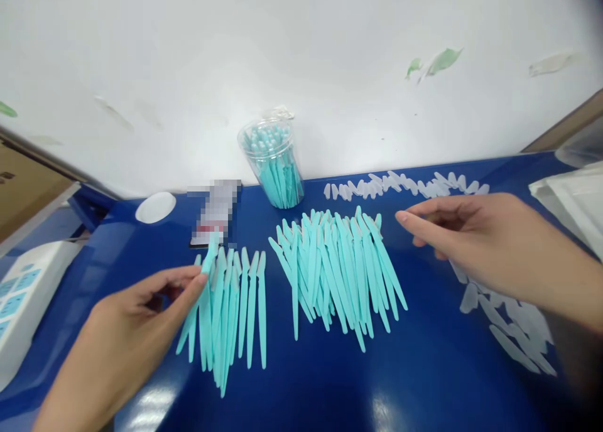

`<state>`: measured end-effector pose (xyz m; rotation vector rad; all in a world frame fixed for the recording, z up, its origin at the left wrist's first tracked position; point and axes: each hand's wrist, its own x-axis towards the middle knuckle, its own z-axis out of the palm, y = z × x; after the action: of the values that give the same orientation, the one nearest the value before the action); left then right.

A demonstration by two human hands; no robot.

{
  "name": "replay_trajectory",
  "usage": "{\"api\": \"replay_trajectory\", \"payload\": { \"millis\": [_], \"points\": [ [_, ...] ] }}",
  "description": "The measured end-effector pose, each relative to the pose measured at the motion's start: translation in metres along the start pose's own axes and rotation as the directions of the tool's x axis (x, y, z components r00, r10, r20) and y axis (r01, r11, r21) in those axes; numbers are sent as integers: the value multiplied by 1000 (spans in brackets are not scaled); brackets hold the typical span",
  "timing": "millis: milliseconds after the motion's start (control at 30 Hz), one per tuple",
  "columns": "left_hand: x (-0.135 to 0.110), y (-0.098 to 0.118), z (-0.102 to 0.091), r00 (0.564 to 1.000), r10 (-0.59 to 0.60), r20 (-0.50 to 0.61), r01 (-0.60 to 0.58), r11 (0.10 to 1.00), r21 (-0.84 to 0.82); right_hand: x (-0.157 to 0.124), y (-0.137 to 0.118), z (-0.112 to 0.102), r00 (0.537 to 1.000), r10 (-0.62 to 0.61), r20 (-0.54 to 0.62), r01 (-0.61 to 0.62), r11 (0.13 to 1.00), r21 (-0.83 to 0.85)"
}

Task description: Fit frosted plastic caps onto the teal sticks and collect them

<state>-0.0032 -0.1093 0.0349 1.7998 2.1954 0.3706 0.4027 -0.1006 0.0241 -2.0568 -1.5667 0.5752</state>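
My left hand pinches a turquoise eyebrow razor between thumb and forefinger, its pale tip upward. Below and beside it lies a smaller group of turquoise eyebrow razors, handles toward me. A larger pile of the same razors sits to the right. My right hand hovers right of that pile, thumb and forefinger close together, with nothing visible between them. Under my right wrist lie several translucent blade covers, partly hidden. More covers form a loose row behind.
A clear plastic tub full of razors stands against the white wall. Left of it are a blurred-out flat item and a round white lid. A white device is at far left, white packets at far right.
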Motion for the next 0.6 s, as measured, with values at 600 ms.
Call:
{"api": "replay_trajectory", "payload": {
  "millis": [600],
  "points": [
    [-20,64,35,950,263,167,-277,959,63,10,47,-29,951,201,234,-38,829,-557]
  ]
}}
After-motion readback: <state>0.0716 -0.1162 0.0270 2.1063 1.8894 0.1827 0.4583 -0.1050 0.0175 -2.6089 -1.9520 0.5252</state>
